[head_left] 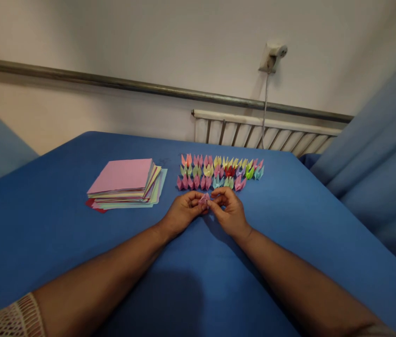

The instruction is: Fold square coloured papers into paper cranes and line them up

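Observation:
A small pink origami crane (pixel 204 199) is pinched between my two hands, just in front of the rows of finished cranes. My left hand (pixel 183 211) grips it from the left, thumb and fingers closed on the paper. From the other side, the thumb and fingertips of my right hand (pixel 231 213) hold its right edge. Part of the folded paper is hidden by the fingers. Beyond the hands stand three rows of small folded paper cranes (pixel 208 183) in pink, yellow, green, blue and red.
Left of my hands lies a thick stack of coloured paper squares (pixel 124 178), pink on top. Everything rests on a blue-covered surface (pixel 61 220). Behind it are a wall rail (pixel 131 87), a radiator (pixel 240 119) and a socket with a plug (pixel 271 58). A blue curtain (pixel 387 164) hangs at right.

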Available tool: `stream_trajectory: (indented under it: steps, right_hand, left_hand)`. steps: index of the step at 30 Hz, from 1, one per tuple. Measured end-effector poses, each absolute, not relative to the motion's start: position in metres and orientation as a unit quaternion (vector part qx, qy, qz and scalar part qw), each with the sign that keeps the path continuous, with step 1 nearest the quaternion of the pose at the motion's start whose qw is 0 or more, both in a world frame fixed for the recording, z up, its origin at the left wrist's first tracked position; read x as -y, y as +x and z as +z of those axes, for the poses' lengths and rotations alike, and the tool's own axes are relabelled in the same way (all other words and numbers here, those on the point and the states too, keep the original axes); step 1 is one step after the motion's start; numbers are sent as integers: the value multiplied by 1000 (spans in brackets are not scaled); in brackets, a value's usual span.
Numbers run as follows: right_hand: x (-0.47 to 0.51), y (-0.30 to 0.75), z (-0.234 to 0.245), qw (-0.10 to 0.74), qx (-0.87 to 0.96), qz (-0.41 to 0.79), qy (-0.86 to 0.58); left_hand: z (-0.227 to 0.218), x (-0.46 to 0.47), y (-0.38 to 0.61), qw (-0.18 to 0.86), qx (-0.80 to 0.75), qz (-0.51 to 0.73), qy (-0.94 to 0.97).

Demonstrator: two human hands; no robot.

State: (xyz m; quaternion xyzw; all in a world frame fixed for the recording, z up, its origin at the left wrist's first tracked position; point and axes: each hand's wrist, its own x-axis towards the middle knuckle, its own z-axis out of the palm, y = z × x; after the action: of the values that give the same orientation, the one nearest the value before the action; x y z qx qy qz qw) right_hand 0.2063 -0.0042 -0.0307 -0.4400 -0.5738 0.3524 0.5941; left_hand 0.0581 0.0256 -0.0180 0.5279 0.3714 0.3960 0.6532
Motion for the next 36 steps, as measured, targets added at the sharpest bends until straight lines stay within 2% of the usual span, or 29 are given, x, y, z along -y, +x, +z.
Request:
stream_trajectory:
  steps: [6,15,19,25,36]
  right_hand:
    - [8,210,-25,580,657,243,-416]
    - [4,213,-29,563,668,230,-428]
    - [-1,212,-35,576,623,276,-452]
    - [-7,211,-34,590,528,413,-449]
    - [-7,212,-31,580,516,450,-441]
  left_hand:
    - [-20,-26,57,657,-367,397,526]
    - [-16,-24,57,682,-356,385,509]
    - [-15,-24,57,691,-364,379,497]
    - [-14,-25,56,692,-367,368,502]
    - [-12,-22,57,681,-384,367,504]
